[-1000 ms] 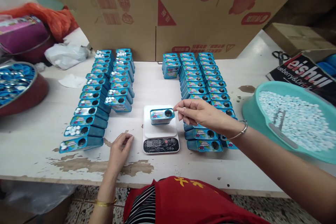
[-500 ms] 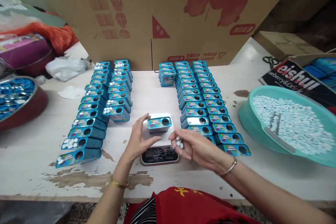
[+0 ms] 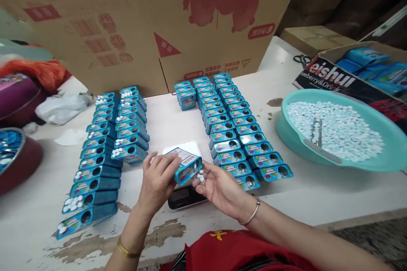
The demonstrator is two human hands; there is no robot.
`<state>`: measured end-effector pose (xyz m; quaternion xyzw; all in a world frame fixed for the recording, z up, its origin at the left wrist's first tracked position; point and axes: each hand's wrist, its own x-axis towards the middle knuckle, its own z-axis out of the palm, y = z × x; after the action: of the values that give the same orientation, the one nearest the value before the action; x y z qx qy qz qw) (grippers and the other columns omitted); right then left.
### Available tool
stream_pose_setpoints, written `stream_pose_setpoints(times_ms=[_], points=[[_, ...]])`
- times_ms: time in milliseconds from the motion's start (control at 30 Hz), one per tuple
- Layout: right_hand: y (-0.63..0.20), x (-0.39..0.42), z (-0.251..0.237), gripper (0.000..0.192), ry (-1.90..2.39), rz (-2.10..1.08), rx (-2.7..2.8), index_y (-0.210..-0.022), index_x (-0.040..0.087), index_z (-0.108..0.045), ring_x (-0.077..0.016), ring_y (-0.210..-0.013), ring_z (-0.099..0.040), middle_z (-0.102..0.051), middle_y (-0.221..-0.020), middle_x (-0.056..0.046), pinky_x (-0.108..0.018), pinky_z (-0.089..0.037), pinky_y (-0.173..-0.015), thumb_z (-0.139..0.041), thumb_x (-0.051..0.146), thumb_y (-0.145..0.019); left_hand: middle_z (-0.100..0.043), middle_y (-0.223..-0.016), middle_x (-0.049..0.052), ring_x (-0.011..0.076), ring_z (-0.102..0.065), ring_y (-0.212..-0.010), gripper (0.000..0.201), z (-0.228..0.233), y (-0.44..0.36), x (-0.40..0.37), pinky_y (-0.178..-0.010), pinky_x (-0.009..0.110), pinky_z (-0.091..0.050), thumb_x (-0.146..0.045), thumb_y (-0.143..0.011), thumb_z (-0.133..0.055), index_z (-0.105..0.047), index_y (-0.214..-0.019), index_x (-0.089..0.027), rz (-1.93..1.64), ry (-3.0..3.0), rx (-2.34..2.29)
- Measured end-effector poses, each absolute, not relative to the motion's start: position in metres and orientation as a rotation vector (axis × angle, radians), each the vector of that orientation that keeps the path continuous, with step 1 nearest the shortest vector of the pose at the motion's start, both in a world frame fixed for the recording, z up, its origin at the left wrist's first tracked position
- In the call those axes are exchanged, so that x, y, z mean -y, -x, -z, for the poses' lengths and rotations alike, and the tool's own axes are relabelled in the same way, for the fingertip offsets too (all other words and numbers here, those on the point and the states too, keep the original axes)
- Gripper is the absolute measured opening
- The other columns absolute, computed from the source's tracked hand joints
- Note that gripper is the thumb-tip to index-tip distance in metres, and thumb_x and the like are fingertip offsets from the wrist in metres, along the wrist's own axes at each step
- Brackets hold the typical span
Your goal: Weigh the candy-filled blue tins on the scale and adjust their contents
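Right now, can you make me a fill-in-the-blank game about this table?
1. The left hand holds a blue ___ tilted above the scale.
2. The right hand cups small white ___.
3. The big bowl of white candies is colored ___.

Missing words: tin; candies; teal

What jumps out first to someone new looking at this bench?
Centre front, the left hand tips a blue tin toward the right hand, whose palm cups small white tablets, just above a scale. Long rows of matching tins flank them, and a teal basin heaped with tablets sits at right.
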<state>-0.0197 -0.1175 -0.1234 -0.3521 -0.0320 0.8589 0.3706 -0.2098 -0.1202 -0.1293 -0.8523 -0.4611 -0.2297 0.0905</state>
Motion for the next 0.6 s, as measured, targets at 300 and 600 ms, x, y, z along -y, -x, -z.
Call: stream_pose_setpoints(times_ms=[300,600], points=[[0.021,0.121,0.111,0.024,0.876,-2.227,0.043,-0.081,0.012,-0.061,-0.0093,-0.057,-0.053,-0.058,-0.069,-0.003,-0.02,-0.04,-0.05,-0.045,0.025,-0.092,-0.07,-0.107,0.005,0.0209,-0.063,-0.095,0.037,0.114,0.21,0.128,-0.101,0.045,-0.032,-0.013,-0.08,-0.048,-0.056,-0.113,-0.027,0.712,2.454,1.252],[0.009,0.121,0.116,0.015,0.88,-2.276,0.131,-0.087,0.012,-0.061,-0.0086,-0.06,-0.055,-0.059,-0.072,-0.004,-0.018,-0.042,-0.051,-0.054,0.024,-0.087,-0.067,-0.109,0.006,0.0224,-0.062,-0.098,0.031,0.145,0.213,0.12,-0.096,0.043,-0.04,-0.026,-0.081,-0.059,-0.056,-0.112,-0.025,1.11,2.559,1.677]])
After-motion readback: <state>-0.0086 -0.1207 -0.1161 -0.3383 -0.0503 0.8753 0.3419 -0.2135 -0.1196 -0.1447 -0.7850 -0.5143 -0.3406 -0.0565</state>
